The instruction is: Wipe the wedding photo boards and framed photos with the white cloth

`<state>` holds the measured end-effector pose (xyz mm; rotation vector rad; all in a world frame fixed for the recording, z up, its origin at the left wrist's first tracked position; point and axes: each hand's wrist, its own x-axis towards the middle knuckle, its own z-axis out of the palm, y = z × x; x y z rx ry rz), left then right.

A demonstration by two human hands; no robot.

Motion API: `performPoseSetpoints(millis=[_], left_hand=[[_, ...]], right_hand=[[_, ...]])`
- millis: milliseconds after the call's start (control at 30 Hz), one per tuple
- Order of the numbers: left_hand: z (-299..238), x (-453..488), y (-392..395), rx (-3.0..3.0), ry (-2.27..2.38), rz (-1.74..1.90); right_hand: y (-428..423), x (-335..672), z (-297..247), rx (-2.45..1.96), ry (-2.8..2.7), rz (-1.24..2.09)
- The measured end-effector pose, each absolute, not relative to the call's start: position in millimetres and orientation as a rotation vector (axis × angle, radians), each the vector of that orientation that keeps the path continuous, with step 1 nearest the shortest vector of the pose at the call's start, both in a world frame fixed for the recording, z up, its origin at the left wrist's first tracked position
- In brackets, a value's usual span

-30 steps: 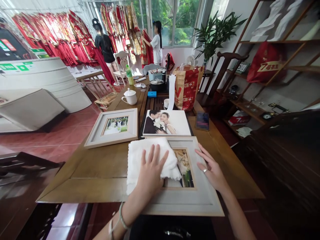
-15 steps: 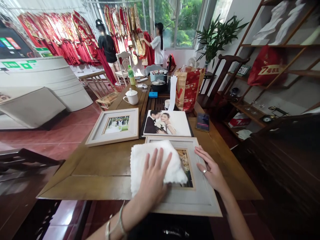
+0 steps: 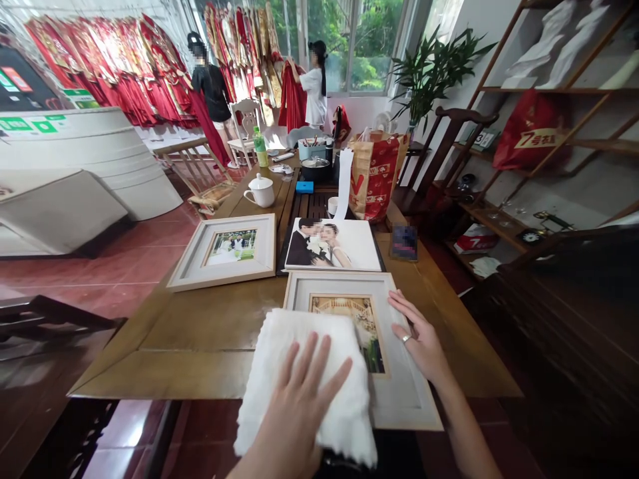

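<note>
My left hand (image 3: 302, 399) lies flat with fingers spread on a white cloth (image 3: 304, 332). The cloth covers the lower left part of a picture frame (image 3: 409, 399) and hangs past its near edge. My right hand (image 3: 419, 336), a ring on one finger, rests with outstretched fingers and thumb apart on the frame's right edge. Inside the frame, part of a photo (image 3: 347, 306) shows in a pale mat. Just behind lies a large wedding photo print or album (image 3: 359, 243). A second picture frame (image 3: 192, 259) lies to its left, holding a smaller outdoor photo.
The wooden table (image 3: 200, 332) also bears a lidded white mug (image 3: 261, 191), a green-capped bottle (image 3: 260, 148), a blue box (image 3: 304, 187), a paper bag (image 3: 377, 176) and a dark phone-like object (image 3: 404, 242). Two people stand by racks of red garments (image 3: 150, 73) at the back.
My left hand and the cloth have slid toward me and slightly left, uncovering more of the framed photo's top. My right hand stays on the frame's edge.
</note>
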<state>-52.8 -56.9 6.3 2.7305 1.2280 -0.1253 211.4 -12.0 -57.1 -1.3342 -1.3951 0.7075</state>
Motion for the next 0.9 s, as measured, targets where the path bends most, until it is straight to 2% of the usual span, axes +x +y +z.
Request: performPoseSetpoints(millis=[167, 433, 600, 767, 900], left_hand=[[3.4, -64.4, -74.5, 2.723, 1.111, -0.066], [17.3, -22.1, 15.7, 2.58, 1.474, 0.043], [15.1, 1.1, 47.2, 2.616, 1.49, 0.091], [10.5, 0.2, -5.0, 2.652, 1.204, -0.059], [1.8, -36.3, -67.1, 2.648, 1.161, -0.12]], right_hand=[[-11.7, 215.1, -58.8, -1.317, -1.44, 0.751], [-9.9, 219.7, -64.7, -1.288, -1.479, 0.75], [-9.3, 216.1, -63.1, -1.286, -1.421, 0.746], [-10.4, 213.7, -62.4, -1.292, -1.38, 0.731], [-11.3, 211.9, -60.7, -1.306, -1.379, 0.722]])
